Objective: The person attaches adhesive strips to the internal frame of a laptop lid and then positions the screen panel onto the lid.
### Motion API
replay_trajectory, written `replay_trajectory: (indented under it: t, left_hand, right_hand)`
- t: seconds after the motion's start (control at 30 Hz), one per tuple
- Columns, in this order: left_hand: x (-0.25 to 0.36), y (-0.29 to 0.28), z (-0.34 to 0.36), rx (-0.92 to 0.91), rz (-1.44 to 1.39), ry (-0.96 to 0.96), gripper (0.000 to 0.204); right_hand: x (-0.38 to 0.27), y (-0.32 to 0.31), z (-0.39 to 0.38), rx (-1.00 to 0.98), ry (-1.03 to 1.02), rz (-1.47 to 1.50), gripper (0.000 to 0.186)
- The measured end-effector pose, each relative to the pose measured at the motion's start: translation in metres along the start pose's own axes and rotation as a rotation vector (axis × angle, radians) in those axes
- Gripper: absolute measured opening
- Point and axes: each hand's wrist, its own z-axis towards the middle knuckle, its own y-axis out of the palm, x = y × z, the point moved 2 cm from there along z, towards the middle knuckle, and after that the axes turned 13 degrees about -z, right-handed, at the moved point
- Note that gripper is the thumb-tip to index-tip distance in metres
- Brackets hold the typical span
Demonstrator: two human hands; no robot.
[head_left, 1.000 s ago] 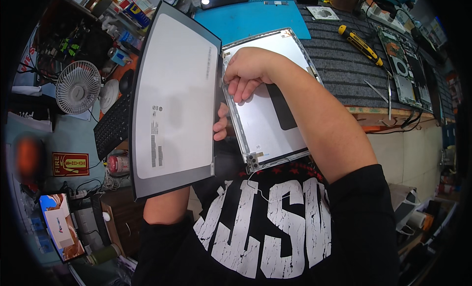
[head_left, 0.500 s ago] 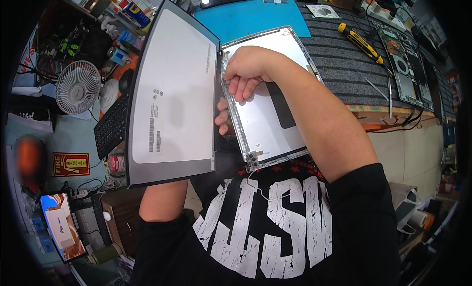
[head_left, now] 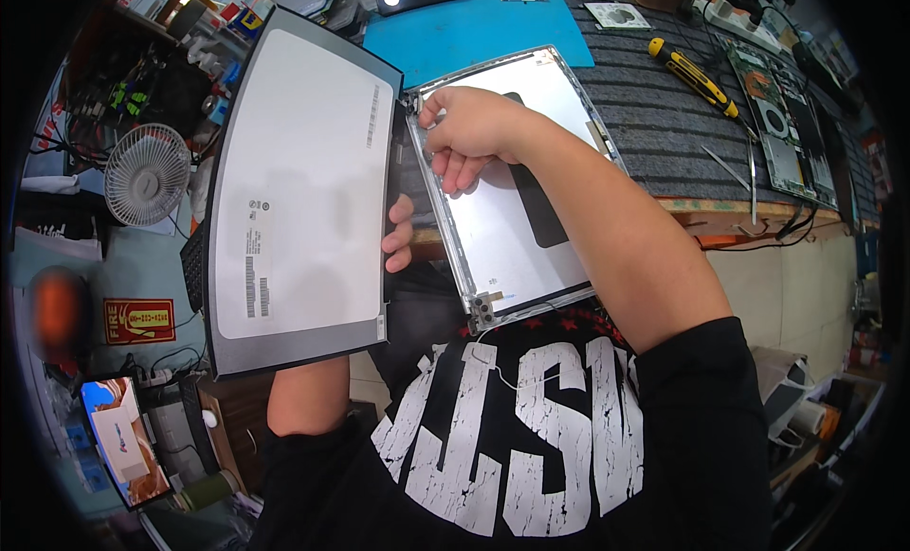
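Note:
My left hand (head_left: 399, 234) grips a laptop screen panel (head_left: 308, 172) from beneath. Its fingertips wrap over the panel's right edge, and the rest of the hand is hidden. The grey-white back of the panel, with printed labels, faces me. To its right leans the silver laptop lid shell (head_left: 495, 243), inner side up, with a black patch in the middle. My right hand (head_left: 464, 134) is closed at the shell's upper left edge, thumb and forefinger pinched near the corner; what they pinch is too small to tell. A hinge (head_left: 482, 309) sits at the shell's near corner, trailing a thin white cable (head_left: 517, 385).
A blue mat (head_left: 474, 35) lies at the back of the bench. On the ridged grey mat to the right are a yellow-black utility knife (head_left: 692, 75), tweezers (head_left: 753, 177) and an opened laptop base (head_left: 777, 125). A white fan (head_left: 146, 175) stands at left.
My left hand has drawn the screen panel leftward, widening the gap to the shell. My right hand has shifted slightly left and its thumb and forefinger now show at the shell's corner.

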Motion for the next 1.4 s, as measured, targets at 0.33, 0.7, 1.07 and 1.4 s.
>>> replay_trajectory:
  t: [0.33,0.7,1.07,1.4]
  left_hand:
    - [-0.012,0.004,0.008,-0.019,-0.021,-0.008,0.079]
    - [-0.004,-0.015,0.010,-0.026,-0.028,-0.051,0.079]
    - [-0.004,-0.016,0.014,-0.014,-0.014,-0.011,0.076]
    - [-0.022,0.016,0.013,0.074,0.041,0.070,0.078]
  right_hand:
    - [-0.002,0.004,-0.013,0.080,-0.091,-0.007,0.082]
    - [-0.001,0.003,-0.011,0.096,-0.076,0.000,0.080]
    - [0.002,0.003,-0.008,0.098,-0.080,0.001,0.080]
    - [0.006,0.001,-0.004,0.106,-0.042,0.018,0.057]
